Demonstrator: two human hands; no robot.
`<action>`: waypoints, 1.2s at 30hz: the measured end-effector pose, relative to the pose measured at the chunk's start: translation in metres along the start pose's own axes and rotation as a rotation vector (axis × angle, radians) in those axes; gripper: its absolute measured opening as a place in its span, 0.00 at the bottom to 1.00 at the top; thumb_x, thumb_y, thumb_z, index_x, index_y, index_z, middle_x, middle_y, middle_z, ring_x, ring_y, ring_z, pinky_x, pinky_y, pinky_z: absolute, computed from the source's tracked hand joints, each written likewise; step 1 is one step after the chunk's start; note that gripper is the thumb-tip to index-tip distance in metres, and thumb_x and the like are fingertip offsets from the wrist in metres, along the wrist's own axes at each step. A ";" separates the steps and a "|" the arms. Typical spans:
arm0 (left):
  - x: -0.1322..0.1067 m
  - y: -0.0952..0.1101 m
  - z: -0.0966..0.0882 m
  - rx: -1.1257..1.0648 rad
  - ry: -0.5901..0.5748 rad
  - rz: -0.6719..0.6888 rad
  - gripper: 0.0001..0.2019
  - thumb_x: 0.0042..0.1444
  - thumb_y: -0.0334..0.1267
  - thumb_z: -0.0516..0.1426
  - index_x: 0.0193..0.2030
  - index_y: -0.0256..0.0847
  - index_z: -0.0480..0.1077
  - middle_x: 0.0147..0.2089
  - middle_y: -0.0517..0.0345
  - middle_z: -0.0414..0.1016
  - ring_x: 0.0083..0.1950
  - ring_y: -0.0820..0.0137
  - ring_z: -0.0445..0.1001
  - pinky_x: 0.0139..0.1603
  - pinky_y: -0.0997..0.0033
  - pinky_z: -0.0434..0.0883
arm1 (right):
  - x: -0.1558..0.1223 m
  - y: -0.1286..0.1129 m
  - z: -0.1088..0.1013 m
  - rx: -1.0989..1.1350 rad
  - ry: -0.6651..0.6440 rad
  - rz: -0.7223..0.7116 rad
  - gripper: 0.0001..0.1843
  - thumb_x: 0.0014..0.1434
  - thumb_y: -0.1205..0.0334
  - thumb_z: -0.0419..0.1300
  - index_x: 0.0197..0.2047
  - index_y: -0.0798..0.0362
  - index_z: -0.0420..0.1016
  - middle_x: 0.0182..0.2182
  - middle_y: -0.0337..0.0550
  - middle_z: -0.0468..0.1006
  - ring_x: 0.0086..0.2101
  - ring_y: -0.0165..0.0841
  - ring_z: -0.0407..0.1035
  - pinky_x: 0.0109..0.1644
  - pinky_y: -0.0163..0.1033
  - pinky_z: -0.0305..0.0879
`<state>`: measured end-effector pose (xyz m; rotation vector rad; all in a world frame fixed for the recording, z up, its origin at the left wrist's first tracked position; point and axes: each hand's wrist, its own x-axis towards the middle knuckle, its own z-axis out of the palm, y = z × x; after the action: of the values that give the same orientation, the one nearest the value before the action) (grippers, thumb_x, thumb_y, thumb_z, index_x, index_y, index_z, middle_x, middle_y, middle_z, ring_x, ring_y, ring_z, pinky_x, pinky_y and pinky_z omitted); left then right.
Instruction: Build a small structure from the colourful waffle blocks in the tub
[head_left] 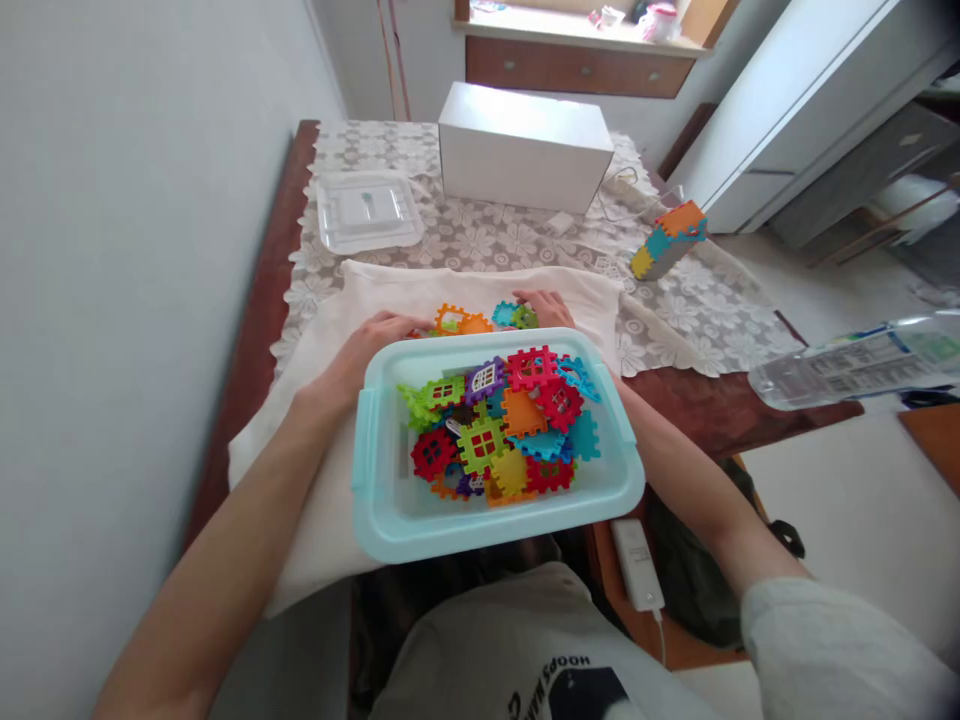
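Note:
A pale blue plastic tub point(390, 520) sits at the table's near edge, filled with several coloured interlocking toy tiles point(502, 425). Just behind it on a white cloth point(330, 330) lie a few loose tiles, orange point(459, 321) and teal-green point(515, 316). My left hand point(375, 345) reaches past the tub's left side, fingers curled toward the orange tile. My right hand point(546, 306) reaches round the right side and rests with fingers together by the teal and green tiles. The tub's rim hides part of both hands.
A white box point(525, 145) stands at the back of the lace-covered table, a clear plastic lid point(367, 210) to its left. A small built tile block point(667, 240) sits at the right. A plastic bottle point(855, 365) lies over the right edge. A white wall runs along the left.

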<state>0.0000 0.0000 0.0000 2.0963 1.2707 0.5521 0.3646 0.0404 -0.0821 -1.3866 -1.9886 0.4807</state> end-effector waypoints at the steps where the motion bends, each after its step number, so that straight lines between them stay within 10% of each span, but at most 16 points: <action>1: 0.000 -0.003 -0.003 -0.003 -0.021 0.007 0.26 0.67 0.53 0.65 0.67 0.47 0.90 0.72 0.44 0.90 0.78 0.41 0.81 0.87 0.37 0.75 | 0.000 0.002 0.001 0.014 -0.002 -0.017 0.35 0.72 0.54 0.77 0.76 0.59 0.81 0.67 0.65 0.87 0.68 0.57 0.73 0.82 0.64 0.65; 9: -0.002 -0.021 -0.028 0.065 -0.155 0.014 0.43 0.62 0.65 0.69 0.78 0.44 0.83 0.82 0.34 0.81 0.84 0.30 0.77 0.89 0.25 0.71 | -0.002 0.006 -0.004 0.070 -0.019 -0.022 0.32 0.69 0.51 0.72 0.72 0.51 0.83 0.68 0.61 0.88 0.71 0.61 0.78 0.81 0.71 0.73; 18: -0.003 -0.013 -0.016 0.205 -0.101 0.025 0.32 0.65 0.49 0.61 0.73 0.42 0.86 0.77 0.37 0.87 0.79 0.38 0.83 0.84 0.36 0.77 | -0.002 0.015 0.006 0.107 0.066 0.062 0.34 0.61 0.45 0.73 0.68 0.46 0.83 0.62 0.55 0.89 0.62 0.57 0.84 0.74 0.66 0.81; 24: -0.002 -0.016 -0.020 0.256 -0.131 0.069 0.29 0.64 0.57 0.64 0.67 0.47 0.89 0.77 0.43 0.87 0.79 0.37 0.83 0.87 0.33 0.73 | 0.008 0.018 0.002 0.122 0.023 0.037 0.27 0.59 0.45 0.76 0.58 0.46 0.85 0.56 0.55 0.92 0.56 0.56 0.84 0.70 0.65 0.81; 36: -0.004 -0.013 -0.029 0.169 -0.024 0.023 0.21 0.60 0.54 0.66 0.56 0.49 0.89 0.60 0.46 0.95 0.58 0.42 0.91 0.66 0.43 0.87 | -0.007 -0.005 -0.017 0.191 -0.172 -0.139 0.31 0.68 0.51 0.70 0.73 0.43 0.83 0.71 0.52 0.86 0.71 0.53 0.80 0.81 0.61 0.74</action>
<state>-0.0282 0.0093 0.0115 2.2519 1.3208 0.4411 0.3749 0.0312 -0.0691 -1.1144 -2.0971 0.7257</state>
